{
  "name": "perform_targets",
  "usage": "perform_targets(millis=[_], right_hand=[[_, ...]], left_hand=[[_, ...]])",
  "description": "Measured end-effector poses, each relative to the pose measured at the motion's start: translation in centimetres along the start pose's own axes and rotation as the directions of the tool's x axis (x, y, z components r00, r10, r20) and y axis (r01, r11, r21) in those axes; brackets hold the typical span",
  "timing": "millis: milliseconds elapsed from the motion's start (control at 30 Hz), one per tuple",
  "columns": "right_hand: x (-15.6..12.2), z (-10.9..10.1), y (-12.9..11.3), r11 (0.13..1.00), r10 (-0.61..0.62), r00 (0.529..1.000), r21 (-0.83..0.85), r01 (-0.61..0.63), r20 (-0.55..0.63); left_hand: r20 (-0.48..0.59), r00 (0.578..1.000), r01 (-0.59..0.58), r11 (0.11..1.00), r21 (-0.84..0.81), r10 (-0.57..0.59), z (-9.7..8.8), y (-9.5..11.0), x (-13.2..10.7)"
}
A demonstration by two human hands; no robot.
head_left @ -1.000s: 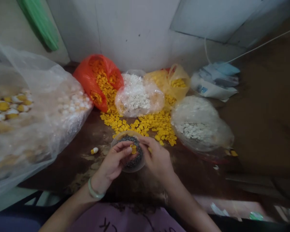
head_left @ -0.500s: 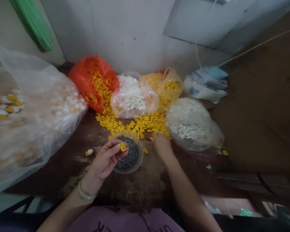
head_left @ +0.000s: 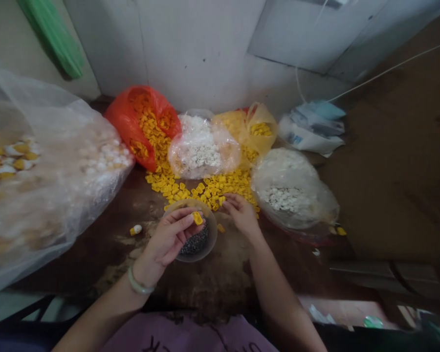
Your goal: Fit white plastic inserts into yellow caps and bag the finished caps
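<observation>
left hand pinches a yellow cap over the bowl; right hand is down on the yellow pile

taking the bowl as the dial's centre: at nine o'clock a big clear bag of white-and-yellow pieces slumps on the table, and one such loose piece lies nearer in. the left hand is clamped thumb to fingertips on the cap, right above the bowl's dark little parts, so both are a short reach apart. the bowl sits close in front, between the hands. the pile spills forward at twelve o'clock, putting caps under the fingers. the right hand, at two o'clock and apart from the left, curls onto the pile's near edge; i cannot tell whether it grips one. at three o'clock lies a clear bag of white parts.
</observation>
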State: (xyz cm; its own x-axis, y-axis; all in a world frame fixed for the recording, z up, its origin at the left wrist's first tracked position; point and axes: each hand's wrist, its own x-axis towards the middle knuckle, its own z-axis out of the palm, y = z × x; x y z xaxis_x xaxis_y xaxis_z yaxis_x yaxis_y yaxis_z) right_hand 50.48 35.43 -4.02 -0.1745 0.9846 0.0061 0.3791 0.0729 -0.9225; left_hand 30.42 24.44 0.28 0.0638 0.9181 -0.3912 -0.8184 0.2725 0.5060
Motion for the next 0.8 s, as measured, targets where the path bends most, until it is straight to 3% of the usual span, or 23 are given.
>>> perform_targets(millis=[133,233,400,500,800], right_hand=[[0.6,-0.7,0.2,0.999,0.033,0.995,-0.01,-0.034,-0.093],[0.5,-1.0,-0.6,0.998,0.066,0.995,0.029,-0.064,-0.079],[-1.8,-0.5,-4.7,0.926,0.065,0.979,0.355,-0.13,0.191],[-3.5,0.2,-7.2,0.903,0.024,0.957,0.405,-0.145,0.29],[-5.9,2.8,-9.1,0.963,-0.169,0.98,0.231,0.141,0.109]], left_hand=[[-0.008,1.0,0.005,1.0,-0.013,-0.005,0.1,-0.2,0.3],[-0.005,1.0,-0.008,1.0,0.001,0.008,0.2,-0.3,0.3],[-0.003,0.998,-0.068,0.998,0.016,0.068,0.9,-0.1,0.0],[-0.015,0.992,-0.123,0.991,0.046,0.124,1.3,0.0,-0.3],[-0.148,0.954,-0.247,0.964,0.1,0.26,1.9,-0.3,-0.7]])
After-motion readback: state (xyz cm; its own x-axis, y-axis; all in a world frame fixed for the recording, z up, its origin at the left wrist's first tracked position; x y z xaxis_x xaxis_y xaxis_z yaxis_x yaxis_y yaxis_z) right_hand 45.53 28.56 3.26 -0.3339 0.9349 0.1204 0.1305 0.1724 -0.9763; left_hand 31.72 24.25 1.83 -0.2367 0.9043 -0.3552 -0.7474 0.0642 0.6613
